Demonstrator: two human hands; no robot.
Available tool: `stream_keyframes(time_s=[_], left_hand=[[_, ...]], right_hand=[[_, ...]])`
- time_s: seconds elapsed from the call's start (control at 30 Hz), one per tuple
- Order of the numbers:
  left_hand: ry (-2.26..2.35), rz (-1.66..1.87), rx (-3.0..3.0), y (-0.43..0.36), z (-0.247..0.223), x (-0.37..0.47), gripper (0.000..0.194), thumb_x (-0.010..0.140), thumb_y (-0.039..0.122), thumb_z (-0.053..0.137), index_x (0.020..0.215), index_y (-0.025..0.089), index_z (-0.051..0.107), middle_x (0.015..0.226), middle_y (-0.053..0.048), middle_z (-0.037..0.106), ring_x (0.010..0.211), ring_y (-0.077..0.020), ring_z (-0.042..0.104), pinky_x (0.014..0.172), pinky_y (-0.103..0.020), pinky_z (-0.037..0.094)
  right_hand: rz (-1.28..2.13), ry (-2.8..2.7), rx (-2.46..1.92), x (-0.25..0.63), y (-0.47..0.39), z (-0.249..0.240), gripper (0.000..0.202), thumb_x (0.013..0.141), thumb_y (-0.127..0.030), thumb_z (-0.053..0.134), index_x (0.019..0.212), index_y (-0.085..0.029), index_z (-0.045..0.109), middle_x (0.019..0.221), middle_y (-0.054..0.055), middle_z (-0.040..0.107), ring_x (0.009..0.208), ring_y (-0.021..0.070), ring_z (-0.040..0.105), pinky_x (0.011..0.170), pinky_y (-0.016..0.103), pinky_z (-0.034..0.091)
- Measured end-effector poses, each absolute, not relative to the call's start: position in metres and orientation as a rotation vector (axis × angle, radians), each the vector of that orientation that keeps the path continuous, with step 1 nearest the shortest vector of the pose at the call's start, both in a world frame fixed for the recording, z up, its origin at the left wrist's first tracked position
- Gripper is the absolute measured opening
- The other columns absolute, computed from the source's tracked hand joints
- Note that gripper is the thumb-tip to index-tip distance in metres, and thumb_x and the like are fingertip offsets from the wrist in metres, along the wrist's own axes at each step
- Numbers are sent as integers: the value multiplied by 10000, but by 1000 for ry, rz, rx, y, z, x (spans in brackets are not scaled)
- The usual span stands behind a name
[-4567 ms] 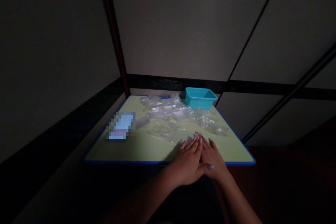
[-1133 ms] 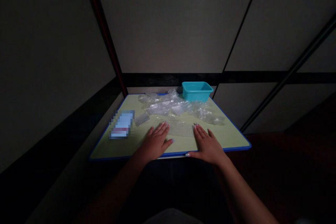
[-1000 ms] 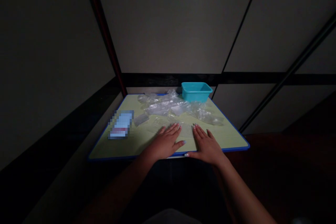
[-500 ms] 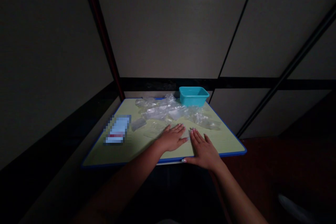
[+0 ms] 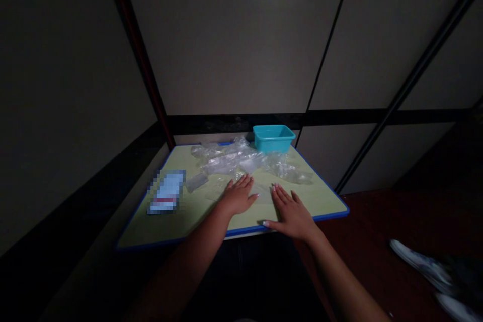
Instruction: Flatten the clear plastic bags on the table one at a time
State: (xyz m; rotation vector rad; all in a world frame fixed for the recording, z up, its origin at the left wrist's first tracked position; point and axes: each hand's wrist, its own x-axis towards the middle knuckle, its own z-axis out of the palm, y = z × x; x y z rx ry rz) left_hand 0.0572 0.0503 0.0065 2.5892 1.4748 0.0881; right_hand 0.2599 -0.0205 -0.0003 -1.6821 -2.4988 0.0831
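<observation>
My left hand lies flat, fingers stretched out, over a clear plastic bag spread on the table. To its right my right hand rests palm down by the bag's right end, fingers extended and thumb out near the front edge. Neither hand grips anything. Just beyond them is a crumpled heap of clear plastic bags, with another crinkled bag trailing to the right. A small folded piece of plastic sits left of my left hand.
The yellow-green table has a blue rim. A turquoise plastic basin stands at its back right. On the left side lies a blurred-out phone-like rectangle. Panelled walls close in behind and left. Shoes show on the floor at right.
My left hand has slid left, away from my right hand, uncovering more of the flat bag between them. The view has shifted slightly, bringing more of the shoes into sight.
</observation>
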Motion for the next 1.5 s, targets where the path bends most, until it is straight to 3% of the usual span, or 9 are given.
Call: stream_keyframes(time_s=[0.23, 0.43, 0.67, 0.83, 0.97, 1.07, 1.5], left_hand=[[1489, 64, 2604, 48, 8, 58, 646, 936, 507, 260, 1472, 151, 202, 1545, -77, 129, 1427, -215, 107, 1119, -524, 148], [1512, 175, 2651, 48, 7, 59, 612, 946, 494, 237, 1464, 168, 241, 1538, -55, 171, 1425, -205, 124, 1125, -541, 104], [1578, 247, 2635, 50, 8, 60, 550, 952, 429, 252, 1455, 207, 271, 1532, -32, 198, 1420, -196, 150, 1119, -559, 91], [1549, 157, 2603, 53, 4, 60, 542, 949, 399, 266, 1461, 220, 250, 1539, -45, 181, 1422, -212, 137, 1106, -579, 86], [1547, 140, 2563, 53, 5, 60, 545, 950, 388, 253, 1469, 225, 224, 1546, -42, 162, 1424, -222, 122, 1109, -572, 82], [1554, 114, 2551, 51, 8, 61, 543, 953, 389, 243, 1470, 225, 221, 1548, -37, 153, 1423, -210, 129, 1115, -557, 82], [1565, 88, 2560, 52, 7, 60, 533, 954, 391, 245, 1469, 257, 215, 1550, -21, 144, 1422, -207, 137, 1102, -575, 110]], right_hand=[[75, -2225, -1663, 266, -21, -8, 847, 868, -619, 367, 1481, -75, 154, 1521, 186, 176, 1405, 265, 175, 1107, 461, 240], [-4, -2216, -1741, 262, -21, -7, 762, 889, -552, 383, 1490, -152, 140, 1536, 132, 160, 1415, 250, 133, 1109, 511, 190], [48, -2206, -1790, 262, -20, -6, 668, 933, -454, 309, 1493, -151, 106, 1538, 110, 165, 1418, 207, 118, 1116, 485, 186], [93, -2197, -1864, 261, -19, -2, 625, 947, -453, 253, 1491, -177, 115, 1544, 76, 153, 1423, 185, 80, 1117, 512, 147], [67, -2175, -1967, 243, -15, 7, 593, 959, -482, 175, 1483, -206, 152, 1549, 56, 114, 1427, 200, 40, 1090, 612, 21], [62, -2271, -1900, 221, -12, 12, 610, 960, -498, 113, 1482, -185, 152, 1547, 53, 118, 1427, 183, 61, 1094, 593, -35], [181, -2253, -2051, 229, -8, 7, 699, 935, -561, 112, 1485, -131, 142, 1540, 114, 145, 1423, 227, 97, 1102, 569, 40]])
